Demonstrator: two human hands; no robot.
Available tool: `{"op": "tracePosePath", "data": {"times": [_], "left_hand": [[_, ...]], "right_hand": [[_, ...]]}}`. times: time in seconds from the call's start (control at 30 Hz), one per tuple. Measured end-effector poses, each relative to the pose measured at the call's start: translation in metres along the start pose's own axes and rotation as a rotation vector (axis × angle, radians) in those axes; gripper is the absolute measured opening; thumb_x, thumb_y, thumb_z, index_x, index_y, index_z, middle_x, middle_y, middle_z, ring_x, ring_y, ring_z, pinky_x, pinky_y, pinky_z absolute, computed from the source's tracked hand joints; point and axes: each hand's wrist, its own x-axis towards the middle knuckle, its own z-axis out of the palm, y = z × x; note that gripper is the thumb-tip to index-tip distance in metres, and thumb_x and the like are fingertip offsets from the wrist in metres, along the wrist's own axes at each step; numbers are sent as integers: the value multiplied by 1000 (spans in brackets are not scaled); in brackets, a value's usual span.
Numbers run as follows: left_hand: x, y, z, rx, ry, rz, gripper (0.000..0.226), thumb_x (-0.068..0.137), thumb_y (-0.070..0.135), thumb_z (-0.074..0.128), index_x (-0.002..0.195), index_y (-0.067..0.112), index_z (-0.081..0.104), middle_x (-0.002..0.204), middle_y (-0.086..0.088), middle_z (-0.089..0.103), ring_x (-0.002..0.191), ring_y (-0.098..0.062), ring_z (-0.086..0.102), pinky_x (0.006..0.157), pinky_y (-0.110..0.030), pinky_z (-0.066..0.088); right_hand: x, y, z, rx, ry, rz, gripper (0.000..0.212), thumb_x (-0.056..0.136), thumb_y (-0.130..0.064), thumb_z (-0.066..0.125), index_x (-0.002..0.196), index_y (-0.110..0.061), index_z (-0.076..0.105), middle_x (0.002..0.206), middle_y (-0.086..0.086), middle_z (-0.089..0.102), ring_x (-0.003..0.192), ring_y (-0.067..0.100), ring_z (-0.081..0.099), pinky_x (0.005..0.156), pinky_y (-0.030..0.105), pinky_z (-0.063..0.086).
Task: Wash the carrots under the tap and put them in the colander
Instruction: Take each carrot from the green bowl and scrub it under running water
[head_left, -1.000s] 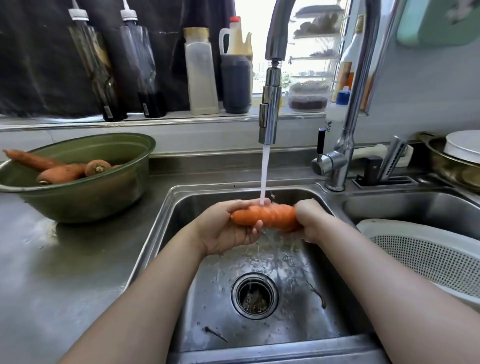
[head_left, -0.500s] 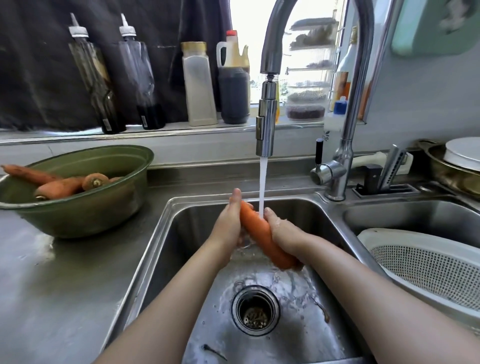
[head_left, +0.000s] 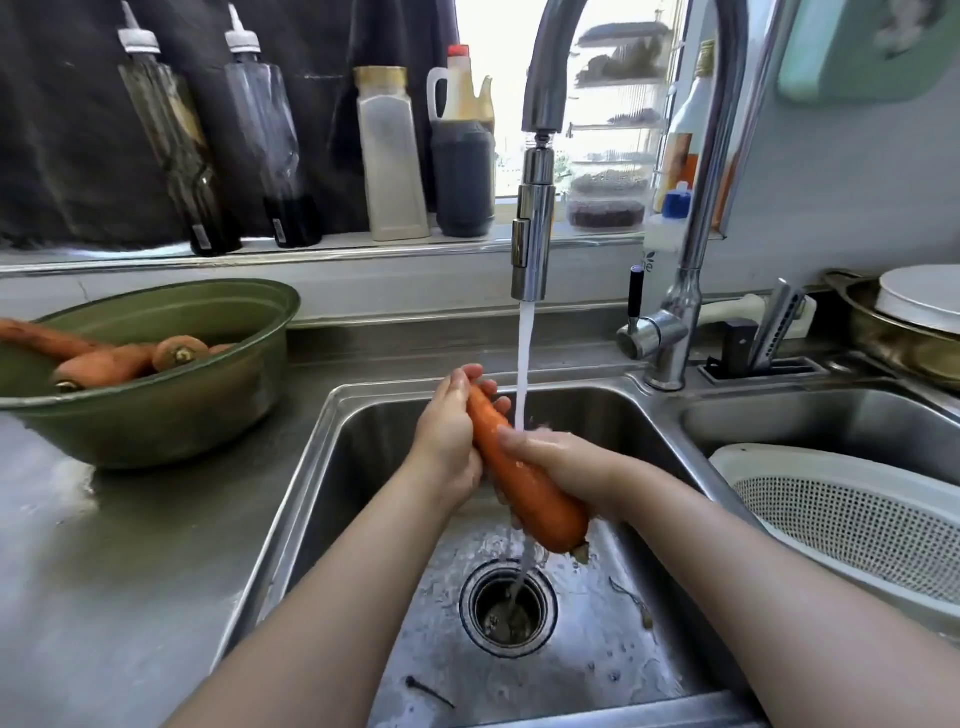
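Observation:
A wet orange carrot (head_left: 524, 483) slants over the left sink basin (head_left: 363, 447), thin end up and away, thick end low and near. My left hand (head_left: 449, 436) wraps the thin upper end. My right hand (head_left: 558, 462) grips the middle from the right. The tap (head_left: 532, 244) runs, and its stream falls on my right hand's fingers and the carrot. A white plastic colander (head_left: 852, 514) sits in the right basin; the part of it in view holds no carrots. Three more carrots (head_left: 111, 361) lie in a green bowl (head_left: 161, 415) on the counter at left.
Bottles (head_left: 389, 156) line the window ledge behind the sink. The tap's base and lever (head_left: 660, 338) stand between the basins. A metal pan with a white plate (head_left: 919, 312) sits at far right. The drain (head_left: 506, 608) lies below the carrot.
The carrot has turned from lying crosswise under the stream to slanting lengthwise. In the last half second both hands slid a little along it.

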Motion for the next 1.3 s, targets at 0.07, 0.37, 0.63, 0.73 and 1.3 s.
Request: {"op": "tracePosePath", "data": {"times": [0.07, 0.37, 0.63, 0.73, 1.3], "left_hand": [[2, 2, -6, 25, -84, -38, 25, 113, 24, 37, 125, 19, 58, 109, -6, 66, 98, -21, 65, 81, -37, 54], [15, 11, -22, 151, -32, 31, 14, 106, 24, 56, 112, 13, 64, 90, -11, 79, 86, -27, 75, 60, -36, 60], [26, 19, -39, 114, 185, 111, 22, 89, 28, 80, 104, 19, 68, 103, -8, 74, 107, -31, 70, 96, -50, 58], [25, 26, -42, 38, 4, 56, 18, 104, 15, 57, 119, 25, 56, 98, -5, 73, 95, -24, 69, 85, -40, 54], [18, 24, -38, 107, -39, 133, 25, 100, 10, 63, 121, 23, 60, 128, -14, 67, 118, -32, 65, 97, -51, 57]], "right_hand": [[-1, -2, -2, 58, 10, 31, 71, 87, -69, 60, 118, -4, 58, 91, 18, 69, 73, 35, 69, 70, 44, 59], [-2, -18, -1, 314, -110, 37, 49, 103, -37, 48, 141, -6, 49, 116, 16, 69, 92, 28, 69, 71, 40, 61], [-5, -16, -4, 205, -82, 13, 54, 94, -34, 66, 143, -16, 52, 116, 12, 69, 90, 25, 72, 47, 23, 50], [-4, -21, -1, 300, -20, 15, 44, 105, -40, 48, 140, -14, 49, 111, 18, 72, 75, 27, 71, 40, 22, 45], [-9, -26, 10, 118, 36, 49, 45, 106, -40, 50, 139, -9, 54, 115, 18, 73, 89, 30, 70, 65, 39, 58]]}}
